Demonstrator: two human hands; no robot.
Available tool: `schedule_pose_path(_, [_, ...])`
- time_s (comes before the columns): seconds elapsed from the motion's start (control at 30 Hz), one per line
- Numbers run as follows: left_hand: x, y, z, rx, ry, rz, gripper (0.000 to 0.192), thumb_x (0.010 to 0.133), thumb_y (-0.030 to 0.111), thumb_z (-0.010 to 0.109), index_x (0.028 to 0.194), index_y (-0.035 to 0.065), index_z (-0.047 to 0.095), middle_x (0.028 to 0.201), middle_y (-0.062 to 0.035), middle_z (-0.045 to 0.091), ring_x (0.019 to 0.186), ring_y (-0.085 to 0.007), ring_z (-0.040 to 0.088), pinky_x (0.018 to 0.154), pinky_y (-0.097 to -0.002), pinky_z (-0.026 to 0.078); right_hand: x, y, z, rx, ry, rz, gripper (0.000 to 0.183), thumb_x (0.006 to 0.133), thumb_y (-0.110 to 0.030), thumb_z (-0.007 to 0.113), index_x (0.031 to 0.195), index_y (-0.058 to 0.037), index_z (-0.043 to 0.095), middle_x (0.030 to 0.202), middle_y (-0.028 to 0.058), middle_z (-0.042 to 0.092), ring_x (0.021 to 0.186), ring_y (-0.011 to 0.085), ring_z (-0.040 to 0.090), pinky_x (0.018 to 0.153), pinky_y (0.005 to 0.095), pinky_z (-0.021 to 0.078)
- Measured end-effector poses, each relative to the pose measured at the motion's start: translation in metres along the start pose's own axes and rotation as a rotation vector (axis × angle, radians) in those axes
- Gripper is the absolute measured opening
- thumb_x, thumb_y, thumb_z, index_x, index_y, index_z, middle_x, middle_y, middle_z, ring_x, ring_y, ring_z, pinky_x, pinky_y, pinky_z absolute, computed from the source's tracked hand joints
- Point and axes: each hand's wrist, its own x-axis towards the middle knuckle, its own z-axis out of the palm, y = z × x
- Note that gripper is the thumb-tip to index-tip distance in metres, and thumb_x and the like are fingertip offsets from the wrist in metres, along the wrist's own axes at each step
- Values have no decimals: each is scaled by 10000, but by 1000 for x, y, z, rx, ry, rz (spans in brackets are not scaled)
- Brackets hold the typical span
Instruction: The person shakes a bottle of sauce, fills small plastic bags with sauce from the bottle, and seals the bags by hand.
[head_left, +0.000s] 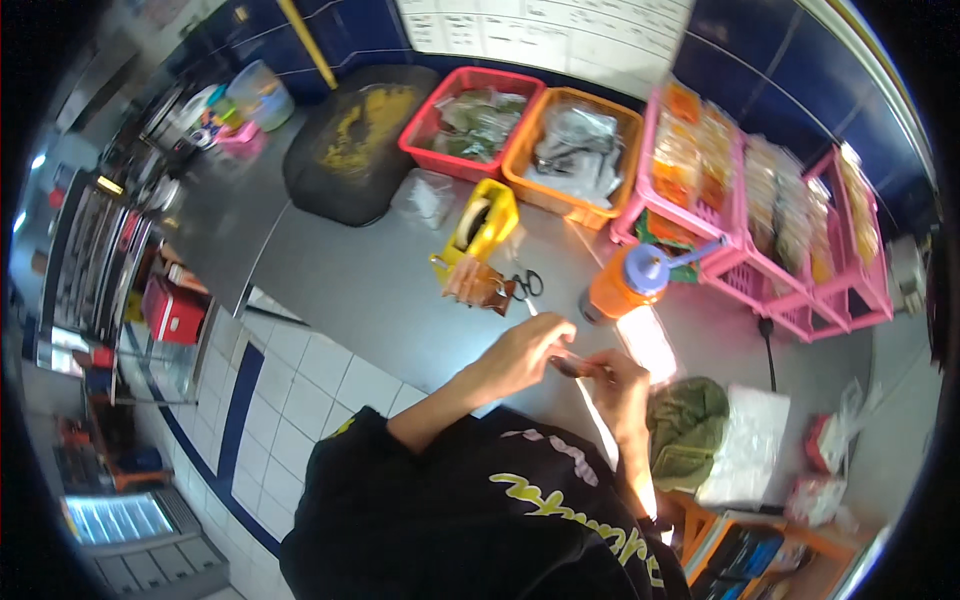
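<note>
My left hand (525, 352) and my right hand (619, 386) meet above the near edge of a steel counter. Between their fingertips is a small dark packet (570, 365), pinched from both sides; its contents cannot be made out. Just beyond the hands lie black-handled scissors (529, 285). Left of them, small brown packets (478, 283) rest against a yellow tape dispenser (480, 225) with a roll of tape. An orange bottle (619, 289) with a purple lid stands past my right hand.
Along the wall stand a red basket (469, 161) and an orange basket (574, 202) with bags, and pink baskets (720, 225) of filled packets. A black covered object (360, 150) is at the back left. Green cloth (686, 427) and white sheets (750, 442) lie at the right.
</note>
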Motion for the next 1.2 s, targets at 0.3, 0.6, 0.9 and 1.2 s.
schedule_pose_path(0.3, [-13, -76, -12, 335, 256, -127, 85, 853, -34, 539, 889, 11, 601, 826, -143, 588, 743, -303, 593, 623, -382, 493, 0, 25, 3, 258, 173, 212, 151, 813, -54, 707, 797, -16, 562, 646, 20, 545, 545, 144, 498, 515, 273, 419])
schedule_pose_path(0.6, [3, -37, -2, 515, 207, -173, 357, 868, 93, 633, 1195, -1, 525, 1082, -173, 629, 953, -289, 656, 771, -333, 548, -16, 40, -7, 1444, 67, 353, 750, 642, 177, 491, 1306, -166, 423, 1464, 201, 350, 1404, 364, 273, 1077, 450, 348])
schedule_pose_path(0.9, [2, -10, 57, -800, -208, -483, 442, 857, 32, 683, 1247, 27, 474, 993, -46, 618, 896, -106, 602, 810, -279, 516, -16, 21, -20, 1146, 105, 192, 841, 690, 251, 489, 1382, -147, 224, 1476, 277, 284, 1406, 389, 278, 1138, 521, 283])
schedule_pose_path(1.2, [2, -15, 58, -890, -244, -622, 184, 862, 30, 696, 1013, 7, 593, 926, -54, 656, 839, -126, 642, 737, -271, 544, -26, 22, -24, 144, 284, 250, 742, 754, 61, 687, 1373, -52, 295, 1365, 231, 388, 1313, 384, 403, 1041, 504, 383])
